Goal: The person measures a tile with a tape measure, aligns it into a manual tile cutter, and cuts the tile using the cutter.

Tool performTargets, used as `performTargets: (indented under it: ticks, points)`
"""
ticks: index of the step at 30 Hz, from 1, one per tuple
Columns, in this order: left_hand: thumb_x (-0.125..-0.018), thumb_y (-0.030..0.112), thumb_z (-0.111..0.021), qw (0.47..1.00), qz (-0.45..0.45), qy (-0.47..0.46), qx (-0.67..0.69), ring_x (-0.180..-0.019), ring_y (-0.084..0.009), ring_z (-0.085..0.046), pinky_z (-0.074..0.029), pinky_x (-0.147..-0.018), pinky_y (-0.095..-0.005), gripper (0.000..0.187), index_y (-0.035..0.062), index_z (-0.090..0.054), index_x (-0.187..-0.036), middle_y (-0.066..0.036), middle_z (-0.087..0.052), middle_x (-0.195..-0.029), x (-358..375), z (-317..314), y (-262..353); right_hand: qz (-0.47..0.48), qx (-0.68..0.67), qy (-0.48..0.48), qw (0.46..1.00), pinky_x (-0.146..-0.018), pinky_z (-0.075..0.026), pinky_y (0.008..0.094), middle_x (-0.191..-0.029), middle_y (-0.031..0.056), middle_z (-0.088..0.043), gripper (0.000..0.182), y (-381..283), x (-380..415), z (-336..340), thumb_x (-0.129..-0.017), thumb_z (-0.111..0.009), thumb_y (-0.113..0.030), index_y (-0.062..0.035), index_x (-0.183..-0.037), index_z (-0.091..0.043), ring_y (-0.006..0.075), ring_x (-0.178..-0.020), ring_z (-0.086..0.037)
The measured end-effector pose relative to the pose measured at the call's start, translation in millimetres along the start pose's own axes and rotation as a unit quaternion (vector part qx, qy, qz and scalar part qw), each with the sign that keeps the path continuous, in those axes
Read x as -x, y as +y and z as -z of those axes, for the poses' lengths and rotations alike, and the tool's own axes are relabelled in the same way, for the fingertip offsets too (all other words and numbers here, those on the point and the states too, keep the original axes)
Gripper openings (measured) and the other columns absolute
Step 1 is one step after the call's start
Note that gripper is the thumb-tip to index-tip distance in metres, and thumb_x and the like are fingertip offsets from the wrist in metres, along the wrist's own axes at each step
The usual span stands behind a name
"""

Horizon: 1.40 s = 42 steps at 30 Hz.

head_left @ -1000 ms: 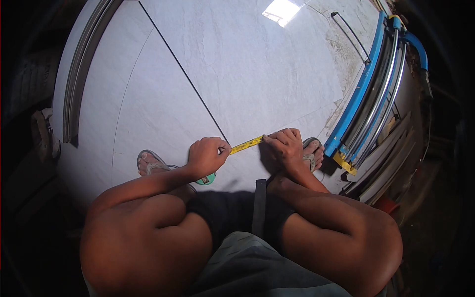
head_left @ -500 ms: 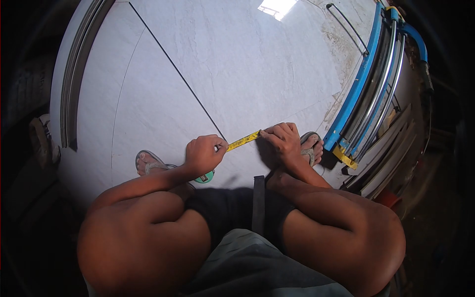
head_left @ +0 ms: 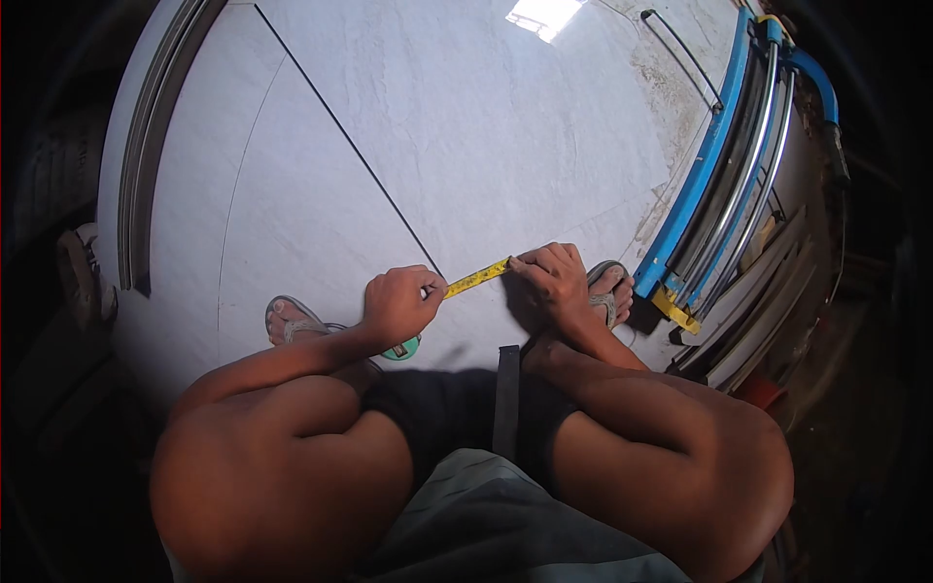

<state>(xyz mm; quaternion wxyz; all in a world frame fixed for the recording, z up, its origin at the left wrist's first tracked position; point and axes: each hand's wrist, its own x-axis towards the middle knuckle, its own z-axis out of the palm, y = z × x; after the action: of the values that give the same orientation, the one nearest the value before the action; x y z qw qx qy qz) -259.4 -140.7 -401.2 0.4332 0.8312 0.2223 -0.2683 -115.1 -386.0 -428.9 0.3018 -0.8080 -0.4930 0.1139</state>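
A short stretch of yellow tape measure blade [head_left: 477, 278] spans the gap between my two hands, its face worn with dark marks. My left hand [head_left: 401, 300] pinches one end, fingers closed. At the other end my right hand [head_left: 554, 276] grips the blade between thumb and fingers. Under my left wrist shows part of a round green object [head_left: 401, 349], mostly covered by the arm. A thin dark rod or line [head_left: 350, 143] runs across the pale floor and ends close to my left hand.
On the right lies a blue tile cutter [head_left: 707, 160] with metal rails, beside stacked strips [head_left: 763, 311]. Long dark strips [head_left: 146, 146] line the left side. My sandalled feet rest on the marbled floor [head_left: 466, 126], left and right of my hands.
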Motion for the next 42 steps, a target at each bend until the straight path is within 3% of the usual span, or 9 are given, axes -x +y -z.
performTargets:
  ticks: [6,36,42]
  points:
    - [-0.089,0.024,-0.069,1.0,0.001,-0.002,-0.012,-0.067,-0.0201,-0.07,-0.053,-0.066,-0.0338,0.015,0.0118,-0.078,-0.089,-0.004,-0.074,-0.081,-0.7,1.7,2.3,0.007,-0.005,0.01,1.0,-0.072,-0.041,0.0359,-0.095,0.0011,-0.067,0.047,1.0,-1.7,-0.1,-0.062,-0.078,-0.003,-0.0131,-0.107,-0.072,0.0205,-0.084,-0.059]
    - [-0.088,0.023,-0.069,1.0,-0.021,0.012,0.001,-0.066,-0.0219,-0.068,-0.052,-0.065,-0.0358,0.014,0.0125,-0.079,-0.089,-0.004,-0.073,-0.082,0.0,-1.6,-1.2,0.011,-0.015,0.013,1.0,-0.067,-0.041,0.0343,-0.092,0.0015,-0.068,0.032,0.5,-4.3,2.6,-0.069,-0.079,-0.002,-0.0121,-0.099,-0.072,0.0202,-0.079,-0.06]
    - [-0.088,0.024,-0.07,0.999,-0.034,0.0,-0.02,-0.065,-0.0228,-0.068,-0.052,-0.064,-0.0355,0.015,0.0116,-0.079,-0.09,-0.006,-0.072,-0.079,0.7,5.7,2.2,-0.007,-0.028,-0.03,0.999,-0.067,-0.041,0.0359,-0.09,0.002,-0.067,0.029,0.5,2.5,2.2,-0.067,-0.082,-0.011,-0.0115,-0.095,-0.072,0.0208,-0.078,-0.058]
